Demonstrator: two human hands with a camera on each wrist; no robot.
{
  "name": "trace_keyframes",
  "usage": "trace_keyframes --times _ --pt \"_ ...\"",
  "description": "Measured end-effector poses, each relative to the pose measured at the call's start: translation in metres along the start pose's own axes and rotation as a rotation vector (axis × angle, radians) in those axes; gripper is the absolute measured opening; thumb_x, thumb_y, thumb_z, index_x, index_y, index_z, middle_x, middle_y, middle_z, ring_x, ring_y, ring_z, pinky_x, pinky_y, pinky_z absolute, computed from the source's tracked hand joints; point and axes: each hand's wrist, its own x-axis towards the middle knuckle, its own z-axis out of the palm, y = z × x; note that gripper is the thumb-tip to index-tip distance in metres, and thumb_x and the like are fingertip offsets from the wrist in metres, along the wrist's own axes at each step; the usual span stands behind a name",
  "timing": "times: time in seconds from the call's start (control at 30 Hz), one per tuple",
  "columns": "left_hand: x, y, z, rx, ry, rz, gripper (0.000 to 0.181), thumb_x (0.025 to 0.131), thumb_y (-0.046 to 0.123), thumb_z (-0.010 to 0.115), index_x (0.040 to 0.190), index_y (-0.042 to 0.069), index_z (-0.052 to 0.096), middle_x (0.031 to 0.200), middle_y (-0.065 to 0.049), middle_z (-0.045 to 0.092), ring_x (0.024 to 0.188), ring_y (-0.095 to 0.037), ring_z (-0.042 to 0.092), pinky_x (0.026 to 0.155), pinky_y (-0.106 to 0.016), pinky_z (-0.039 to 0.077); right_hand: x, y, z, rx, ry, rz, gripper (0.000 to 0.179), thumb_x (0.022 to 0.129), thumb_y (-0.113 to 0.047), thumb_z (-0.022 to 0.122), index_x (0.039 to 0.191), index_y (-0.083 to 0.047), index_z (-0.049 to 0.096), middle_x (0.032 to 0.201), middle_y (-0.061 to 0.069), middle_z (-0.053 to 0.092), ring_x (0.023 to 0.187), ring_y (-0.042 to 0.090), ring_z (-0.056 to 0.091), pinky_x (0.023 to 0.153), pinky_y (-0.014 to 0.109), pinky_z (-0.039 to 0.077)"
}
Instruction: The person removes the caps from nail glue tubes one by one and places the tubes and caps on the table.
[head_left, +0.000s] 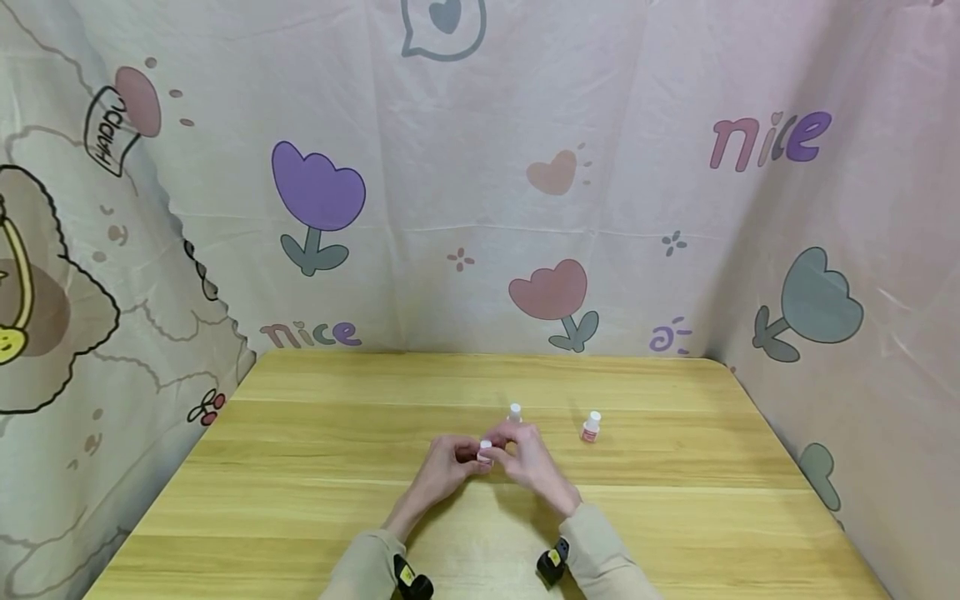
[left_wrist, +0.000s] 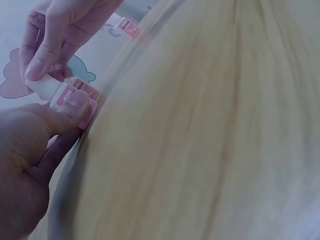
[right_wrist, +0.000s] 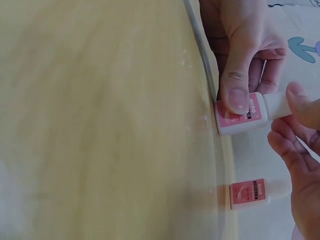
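Note:
A small white bottle (head_left: 486, 455) with a pink label stands between the two hands near the middle of the table. My left hand (head_left: 441, 472) grips its body, the thumb lying over the label in both wrist views. At the top, my right hand (head_left: 536, 461) pinches the white cap (right_wrist: 277, 105) between thumb and fingers. The cap sits on the bottle; whether it is tight or loose I cannot tell. Just behind the right hand is a second bottle (head_left: 515, 412) of the same kind, its lower part hidden in the head view.
Farther right on the wooden table (head_left: 300, 417) stands a third similar bottle (head_left: 591, 428), upright and capped. A patterned cloth (head_left: 450, 167) hangs behind the table and along both sides. A black wrist camera (head_left: 553, 564) is strapped at each sleeve.

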Motion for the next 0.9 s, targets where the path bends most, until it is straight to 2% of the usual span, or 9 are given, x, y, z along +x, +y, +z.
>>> trace_keyframes --times 0.1,0.2,0.37,0.57,0.7,0.9 --pt "-0.0002 -0.0012 -0.0002 0.003 0.007 0.008 0.012 0.082 0.010 0.082 0.093 0.009 0.078 0.089 -0.005 0.079 0.079 0.000 0.067 0.073 -0.019 0.054 -0.0008 -0.0009 -0.0003 -0.008 -0.018 0.017 0.009 0.086 0.000 0.074 0.095 -0.002 0.075 0.091 0.010 0.076 0.084 0.019 0.069 0.079 0.031 0.059" --pt "-0.0003 -0.0017 -0.0004 0.010 0.018 -0.001 0.011 0.082 0.010 0.082 0.093 0.009 0.078 0.089 -0.005 0.079 0.078 0.000 0.067 0.073 -0.018 0.054 -0.0015 -0.0014 0.0002 0.032 -0.017 0.055 0.012 0.086 -0.003 0.075 0.098 -0.002 0.075 0.094 0.009 0.076 0.086 0.017 0.069 0.083 0.033 0.059" --pt "-0.0005 -0.0007 -0.0002 0.018 0.027 -0.021 0.012 0.083 0.009 0.082 0.094 0.010 0.078 0.090 -0.004 0.079 0.078 0.000 0.067 0.073 -0.018 0.054 -0.0006 -0.0018 0.0034 0.115 0.066 0.102 0.014 0.083 -0.010 0.081 0.093 -0.004 0.073 0.086 0.010 0.076 0.076 0.010 0.068 0.077 0.028 0.060" --pt "-0.0008 -0.0007 0.0013 0.017 0.038 -0.009 0.013 0.082 0.007 0.082 0.094 0.010 0.078 0.089 -0.005 0.079 0.077 -0.001 0.068 0.071 -0.018 0.054 0.0006 -0.0027 0.0071 0.094 0.144 0.167 0.013 0.080 -0.012 0.085 0.084 -0.008 0.073 0.078 0.007 0.075 0.068 0.002 0.065 0.069 0.021 0.057" --pt "-0.0006 -0.0015 0.0013 0.028 0.046 0.011 0.015 0.082 0.008 0.082 0.096 0.009 0.078 0.090 -0.006 0.080 0.080 -0.002 0.069 0.072 -0.018 0.054 0.0011 -0.0024 0.0087 0.047 0.160 0.126 0.009 0.081 -0.008 0.082 0.084 -0.007 0.074 0.077 0.007 0.076 0.069 0.007 0.067 0.068 0.022 0.057" --pt "0.0002 -0.0029 0.0002 0.022 0.041 0.003 0.015 0.082 0.008 0.082 0.096 0.009 0.079 0.091 -0.006 0.080 0.080 0.000 0.067 0.073 -0.018 0.054 0.0023 -0.0022 0.0094 -0.063 0.166 0.019 0.006 0.083 -0.005 0.080 0.084 -0.006 0.074 0.076 0.005 0.074 0.069 0.012 0.068 0.068 0.025 0.058"
